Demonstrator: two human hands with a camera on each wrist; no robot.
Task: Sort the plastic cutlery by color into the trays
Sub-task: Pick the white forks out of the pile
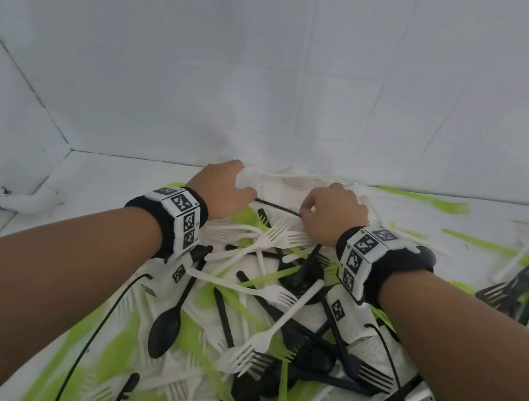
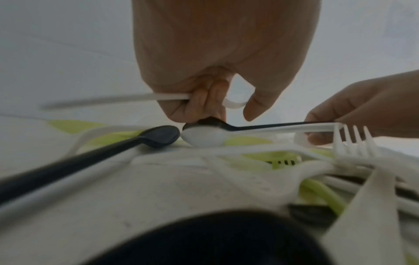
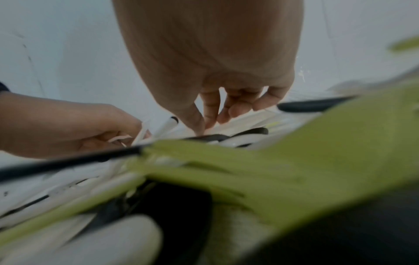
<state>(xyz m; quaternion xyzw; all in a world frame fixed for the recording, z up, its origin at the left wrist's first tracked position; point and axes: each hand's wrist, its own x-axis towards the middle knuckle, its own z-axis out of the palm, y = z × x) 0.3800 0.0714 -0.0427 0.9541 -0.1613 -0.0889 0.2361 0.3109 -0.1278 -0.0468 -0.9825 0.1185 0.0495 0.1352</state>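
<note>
My left hand (image 2: 204,75) is curling around a white piece (image 2: 118,98). My right hand (image 2: 362,107) is pinching a black spoon (image 2: 249,127) lying between them, twelve o'clock of the pile (image 1: 258,305). Motion's blurring the white piece's ends.

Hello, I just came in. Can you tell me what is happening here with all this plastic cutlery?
A person is working at the far end of a mixed pile of white, black and green cutlery on a white surface. The left hand grips white pieces and touches the bowl of a black spoon. The right hand pinches the handles of that spoon and a white one. No sorting trays are in view.
</note>
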